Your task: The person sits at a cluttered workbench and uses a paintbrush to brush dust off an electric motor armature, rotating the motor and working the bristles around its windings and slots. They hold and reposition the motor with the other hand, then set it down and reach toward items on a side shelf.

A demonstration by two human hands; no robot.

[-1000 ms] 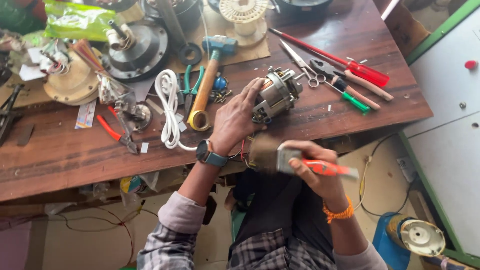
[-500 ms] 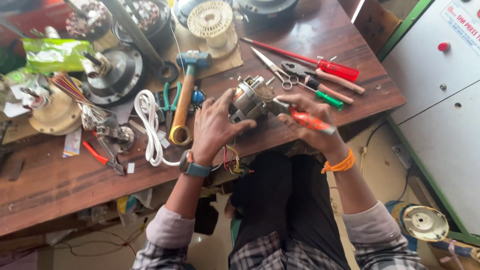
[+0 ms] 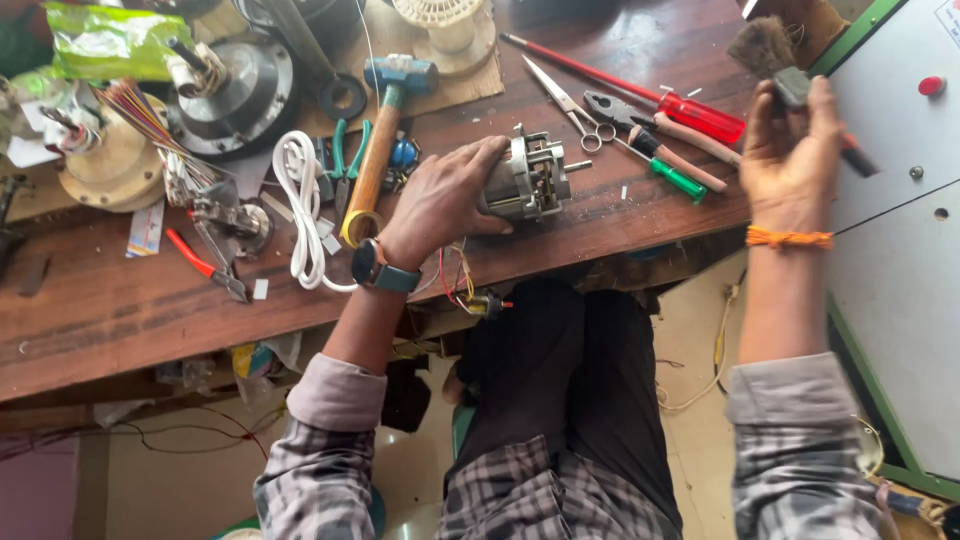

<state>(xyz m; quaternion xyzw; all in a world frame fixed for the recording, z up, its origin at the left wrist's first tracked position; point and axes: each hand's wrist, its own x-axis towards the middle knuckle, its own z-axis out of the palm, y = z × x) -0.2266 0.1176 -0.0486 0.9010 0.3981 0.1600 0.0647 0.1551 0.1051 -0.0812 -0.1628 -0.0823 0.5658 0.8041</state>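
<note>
My left hand [image 3: 445, 200] grips a small grey electric motor [image 3: 530, 180] lying on the wooden workbench [image 3: 140, 310], with coloured wires [image 3: 460, 285] hanging from it over the front edge. My right hand [image 3: 790, 150] is raised at the bench's right end, closed around a paint brush [image 3: 765, 50] with dark bristles pointing up and an orange handle. A wristwatch is on my left wrist, an orange thread band on my right.
Beside the motor lie a wooden-handled hammer [image 3: 380, 150], green pliers [image 3: 345, 165], a white cable coil [image 3: 300, 210], scissors [image 3: 565, 100], a red screwdriver [image 3: 670, 100] and a green one [image 3: 675, 178]. Larger motor parts [image 3: 230, 90] stand at the back left. A white cabinet [image 3: 900, 250] stands right.
My right hand has lifted the brush away from the motor, up and to the right. My left hand has stayed on the motor.
</note>
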